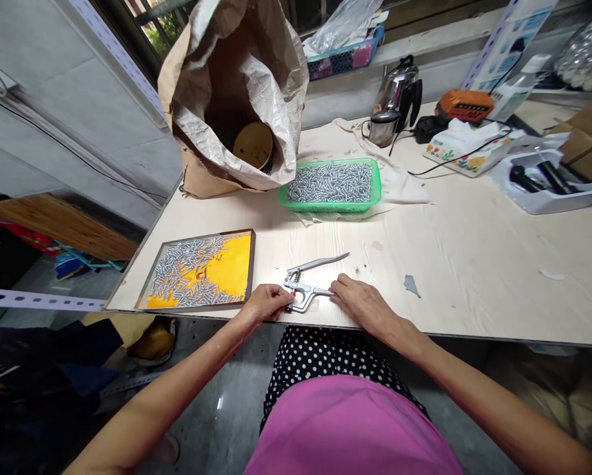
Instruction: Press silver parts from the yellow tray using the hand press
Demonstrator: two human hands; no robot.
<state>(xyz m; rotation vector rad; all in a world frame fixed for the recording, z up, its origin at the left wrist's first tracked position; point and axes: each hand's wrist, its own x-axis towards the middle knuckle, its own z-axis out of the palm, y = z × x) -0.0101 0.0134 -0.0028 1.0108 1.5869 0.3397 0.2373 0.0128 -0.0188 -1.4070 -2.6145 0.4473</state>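
Observation:
A pair of metal snap-fastener pliers (301,287) lies near the table's front edge, its two handles spread apart to the right. My right hand (359,298) has its fingers closed around the end of the lower handle. At the jaw end, the fingertips of my left hand (270,301) are pinched together, close to a small red spot on the pliers. What they pinch, if anything, is too small to make out. Left of that hand is a shallow tray (251,267) with a yellow bottom, partly covered by small silvery metal pins (177,270).
Behind the pliers stands a green plastic basket (335,207) full of similar metal pins. A large open paper sack (280,99) leans at the back left. Farther right are a steel kettle (394,92), a tissue box (466,150) and a white tray (538,198). A grey scrap (411,285) lies nearby.

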